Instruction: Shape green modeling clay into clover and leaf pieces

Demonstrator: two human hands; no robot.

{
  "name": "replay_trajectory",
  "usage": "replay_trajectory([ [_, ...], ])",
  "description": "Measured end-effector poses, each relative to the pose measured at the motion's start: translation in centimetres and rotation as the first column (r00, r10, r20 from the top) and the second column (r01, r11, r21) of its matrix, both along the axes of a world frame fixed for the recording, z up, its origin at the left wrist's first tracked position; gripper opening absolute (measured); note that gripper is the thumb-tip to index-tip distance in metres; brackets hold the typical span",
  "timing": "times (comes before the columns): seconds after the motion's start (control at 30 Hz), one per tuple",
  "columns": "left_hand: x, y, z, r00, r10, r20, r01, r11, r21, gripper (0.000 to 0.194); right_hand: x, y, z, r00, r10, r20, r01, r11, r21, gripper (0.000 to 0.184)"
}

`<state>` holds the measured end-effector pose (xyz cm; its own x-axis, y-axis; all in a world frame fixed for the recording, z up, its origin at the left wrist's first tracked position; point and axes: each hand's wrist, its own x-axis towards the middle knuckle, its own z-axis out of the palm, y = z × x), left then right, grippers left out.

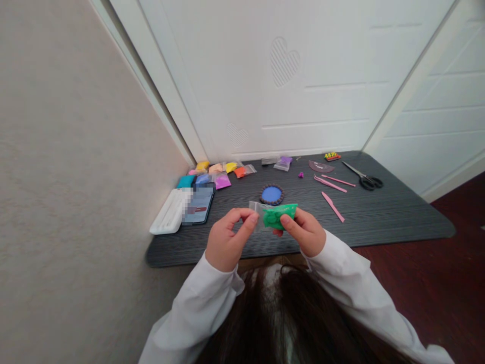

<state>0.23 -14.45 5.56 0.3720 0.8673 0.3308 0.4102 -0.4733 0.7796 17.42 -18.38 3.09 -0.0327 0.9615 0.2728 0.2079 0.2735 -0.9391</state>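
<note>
Right now, in the head view, your green bag [280, 216] is held up over the near part of the table [401, 217], between your two hands. Just beyond it lies the blue disc [272, 194] with its dark beaded rim, the nearest thing in its way. To your left are the white tray [166, 215], the phone [200, 205] and a cluster of coloured packets, the magenta one [222, 181] among them; to your right, the pink knife [333, 206], the tweezers [329, 183] and the scissors [367, 180]. The bag's long axis runs left to right, clear end toward your left, green end toward your right. Your left hand [228, 237] pinches the clear end between thumb and forefinger; your right hand [309, 233] is clamped on the green end, thumb on top. Most of your right fingers are hidden behind the bag, and you can't tell whether its mouth is sealed. Pixelation blurs part of the phone, and dark hair [303, 313] covers the bottom centre.
</note>
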Motion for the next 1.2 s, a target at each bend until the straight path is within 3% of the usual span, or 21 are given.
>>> replay_trajectory([
  [0.1, 0.0, 0.1, -0.1, 0.999, -0.038, -0.021, 0.037, 0.999, -0.019, 0.019, 0.1, 0.0, -0.1, 1.000, -0.010, -0.024, 0.010, 1.000, -0.005, 0.033],
  [0.5, 0.5, 0.0, -0.8, 1.000, 0.031, -0.003, -0.031, 0.999, -0.017, 0.018, -0.4, 0.1, -0.2, 0.999, -0.016, -0.046, 0.015, 1.000, -0.018, 0.035],
  [0.77, 0.8, 0.0, -0.8, 0.983, 0.099, -0.156, -0.091, 0.994, 0.061, 0.024, -0.6, 0.2, -0.4, 0.997, -0.052, -0.048, 0.053, 0.999, 0.006, 0.033],
  [0.9, 0.9, 0.1, -0.8, 0.982, 0.097, -0.160, -0.092, 0.995, 0.041, 0.029, -0.7, 0.4, -0.9, 0.996, -0.084, -0.023, 0.083, 0.996, -0.019, 0.032],
  [1.1, 1.2, 0.3, -1.5, 0.999, 0.035, -0.029, -0.036, 0.999, -0.040, 0.029, -0.6, 0.3, -0.7, 0.989, -0.146, -0.034, 0.144, 0.988, -0.064, 0.028],
  [1.2, 1.3, 0.5, -1.5, 0.987, -0.084, 0.139, 0.101, 0.987, -0.122, 0.027, -0.6, 0.2, -0.5, 0.987, -0.136, -0.085, 0.131, 0.990, -0.057, 0.027],
])
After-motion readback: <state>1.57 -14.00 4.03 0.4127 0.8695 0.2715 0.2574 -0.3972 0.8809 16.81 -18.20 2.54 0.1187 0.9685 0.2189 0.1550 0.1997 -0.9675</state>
